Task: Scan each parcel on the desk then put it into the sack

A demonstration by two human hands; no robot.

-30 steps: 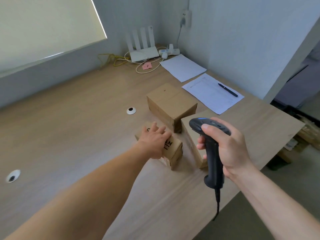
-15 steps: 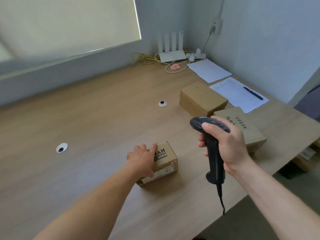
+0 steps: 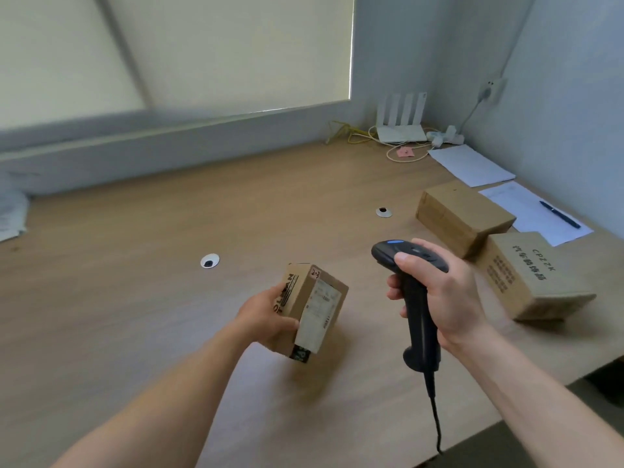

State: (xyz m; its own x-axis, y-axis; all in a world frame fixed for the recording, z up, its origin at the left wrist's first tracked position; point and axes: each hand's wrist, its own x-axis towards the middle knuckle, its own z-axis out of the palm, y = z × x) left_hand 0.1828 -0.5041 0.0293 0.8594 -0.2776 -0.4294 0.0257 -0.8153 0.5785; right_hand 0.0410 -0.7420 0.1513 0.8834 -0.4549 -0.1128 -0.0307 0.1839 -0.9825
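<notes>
My left hand (image 3: 263, 319) grips a small brown cardboard parcel (image 3: 312, 309) lifted off the desk, tilted so its white label faces up and right. My right hand (image 3: 442, 295) holds a black handheld barcode scanner (image 3: 413, 292) by its handle, its head a little right of the parcel and its cable hanging down. Two more brown parcels lie on the desk to the right: a plain one (image 3: 462, 217) and one with black printed text (image 3: 530, 275). No sack is in view.
The wooden desk (image 3: 135, 298) has two round cable grommets (image 3: 209, 261) (image 3: 384, 212). At the back right corner sit a white router (image 3: 401, 125), cables, white paper sheets (image 3: 472, 165) and a black pen (image 3: 560, 214). The desk's front edge runs at the lower right.
My left hand has lifted the small parcel off the desk and turned its label upward. The view has swung left, and the scanner stays in my right hand.
</notes>
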